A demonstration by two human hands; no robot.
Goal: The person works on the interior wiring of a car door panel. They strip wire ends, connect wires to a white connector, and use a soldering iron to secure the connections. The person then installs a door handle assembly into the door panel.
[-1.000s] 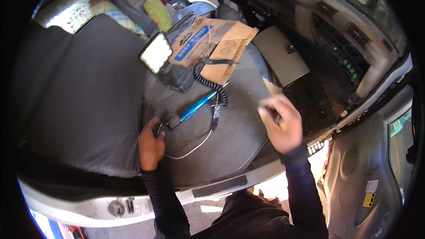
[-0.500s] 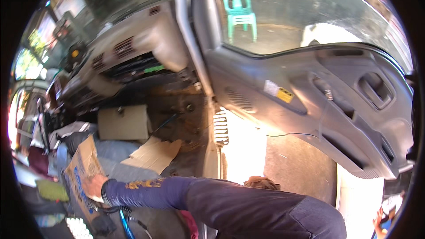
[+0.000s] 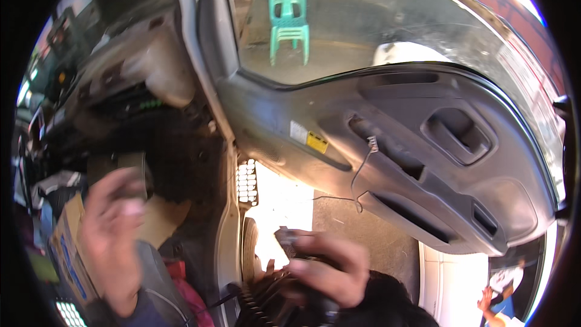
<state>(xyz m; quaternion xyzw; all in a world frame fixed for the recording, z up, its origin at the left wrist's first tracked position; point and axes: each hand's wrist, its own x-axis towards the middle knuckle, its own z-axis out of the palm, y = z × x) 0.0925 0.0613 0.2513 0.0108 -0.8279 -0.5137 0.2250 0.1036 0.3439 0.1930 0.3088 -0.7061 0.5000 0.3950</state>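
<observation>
My left hand is raised over the seat area beside a cardboard box. Motion smears its fingers, and I see nothing plainly held in it. At the lower middle, over the door sill, my right hand is closed, thumb and fingers pinching a small greyish piece too blurred to name. Below it, a black coiled cord runs beside the sill. A cable with a pale connector hangs from the open door panel.
The open vehicle door spans the right side. The dashboard and dark footwell lie left, with a cardboard sheet and red cloth near the seat. Outside are a green plastic chair and, lower right, another person's hand.
The arm stretched across to the cardboard box has drawn back, and that hand is off the cardboard. Both hands now show. The view has swung toward the door.
</observation>
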